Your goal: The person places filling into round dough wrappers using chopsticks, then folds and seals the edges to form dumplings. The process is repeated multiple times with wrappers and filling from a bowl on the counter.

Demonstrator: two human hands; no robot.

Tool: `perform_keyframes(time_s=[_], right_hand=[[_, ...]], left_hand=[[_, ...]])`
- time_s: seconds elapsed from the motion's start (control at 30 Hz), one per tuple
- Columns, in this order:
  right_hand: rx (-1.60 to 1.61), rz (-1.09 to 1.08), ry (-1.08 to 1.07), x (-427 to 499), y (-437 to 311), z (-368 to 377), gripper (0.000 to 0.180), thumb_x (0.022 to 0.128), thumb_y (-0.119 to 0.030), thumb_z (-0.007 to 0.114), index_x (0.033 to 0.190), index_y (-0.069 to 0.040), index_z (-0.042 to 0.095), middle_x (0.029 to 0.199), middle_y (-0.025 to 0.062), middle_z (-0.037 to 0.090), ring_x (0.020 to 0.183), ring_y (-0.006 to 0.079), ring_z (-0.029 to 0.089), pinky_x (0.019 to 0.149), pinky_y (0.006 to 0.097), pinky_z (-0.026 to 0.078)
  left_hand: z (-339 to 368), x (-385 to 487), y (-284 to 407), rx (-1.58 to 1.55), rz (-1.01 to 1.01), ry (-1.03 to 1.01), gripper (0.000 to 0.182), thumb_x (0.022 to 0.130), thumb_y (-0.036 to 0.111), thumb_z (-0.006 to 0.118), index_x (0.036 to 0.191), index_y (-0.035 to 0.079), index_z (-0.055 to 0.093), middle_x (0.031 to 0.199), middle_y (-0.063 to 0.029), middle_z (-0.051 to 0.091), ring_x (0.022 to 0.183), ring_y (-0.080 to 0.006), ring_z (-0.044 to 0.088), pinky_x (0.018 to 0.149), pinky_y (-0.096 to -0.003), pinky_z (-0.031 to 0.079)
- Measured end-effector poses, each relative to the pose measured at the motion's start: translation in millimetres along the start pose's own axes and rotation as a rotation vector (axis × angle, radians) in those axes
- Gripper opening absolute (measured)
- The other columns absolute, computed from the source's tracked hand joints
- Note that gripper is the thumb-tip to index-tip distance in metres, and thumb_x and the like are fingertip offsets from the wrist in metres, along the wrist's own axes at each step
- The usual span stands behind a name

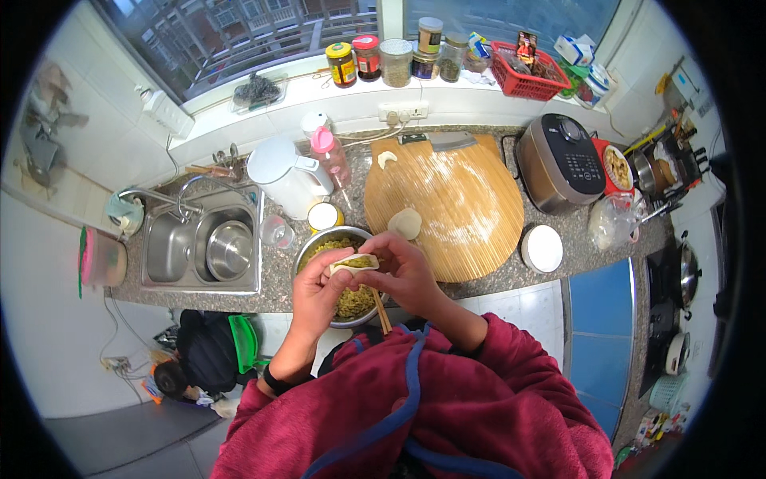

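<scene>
Between my two hands is a dumpling wrapper (354,264), folded up around a yellowish-green filling that shows along its top. My left hand (323,284) pinches its left end, thumb in front. On the other end are the fingers of my right hand (404,272). Below them stands a steel bowl (301,245) of chopped filling (356,304), partly hidden by my hands. A pair of wooden chopsticks (381,311) leans out over its near rim. Flat wrappers (405,223) lie on the floured round wooden board (443,239), and one folded dumpling (386,158) sits at its far left.
At the board's back edge lies a cleaver (453,141). A white electric kettle (287,173), a yellow cup (325,217) and a clear cup (277,231) stand left, beside the double sink (170,245). To the right are a white bowl (542,248) and an electric cooker (559,161).
</scene>
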State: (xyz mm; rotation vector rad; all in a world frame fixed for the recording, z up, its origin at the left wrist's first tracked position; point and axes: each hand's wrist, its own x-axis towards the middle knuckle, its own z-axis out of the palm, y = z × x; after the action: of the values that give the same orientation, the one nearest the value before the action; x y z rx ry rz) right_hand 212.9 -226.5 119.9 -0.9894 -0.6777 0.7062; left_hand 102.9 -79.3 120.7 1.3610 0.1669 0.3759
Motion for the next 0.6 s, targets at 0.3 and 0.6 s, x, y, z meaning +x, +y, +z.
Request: perform_keyframes(time_s=[0.3, 0.6], right_hand=[[-0.278, -0.137, 0.063, 3.1, -12.5, 6.0, 0.018, 0.089, -0.003, 0.069, 0.105, 0.003, 0.062, 0.099, 0.0059, 0.06, 0.091, 0.0129, 0.067, 0.075, 0.0254, 0.056], [-0.098, -0.108, 0.031, 1.3, -15.5, 3.0, 0.021, 0.089, -0.002, 0.07, 0.11, 0.001, 0.068, 0.104, 0.0072, 0.063, 0.091, 0.0118, 0.064, 0.078, 0.0242, 0.052]], left_hand=[[-5.7, -1.9, -1.2, 0.09, 0.042, 0.008, 0.032, 0.092, 0.008, 0.068, 0.122, -0.001, 0.063, 0.11, -0.0087, 0.062, 0.085, -0.0127, 0.064, 0.073, -0.0245, 0.052], [-8.8, -3.7, -4.0, -0.158, 0.155, 0.042, 0.037, 0.091, 0.013, 0.071, 0.123, -0.002, 0.059, 0.113, -0.0143, 0.066, 0.088, -0.0167, 0.064, 0.079, -0.0282, 0.052]])
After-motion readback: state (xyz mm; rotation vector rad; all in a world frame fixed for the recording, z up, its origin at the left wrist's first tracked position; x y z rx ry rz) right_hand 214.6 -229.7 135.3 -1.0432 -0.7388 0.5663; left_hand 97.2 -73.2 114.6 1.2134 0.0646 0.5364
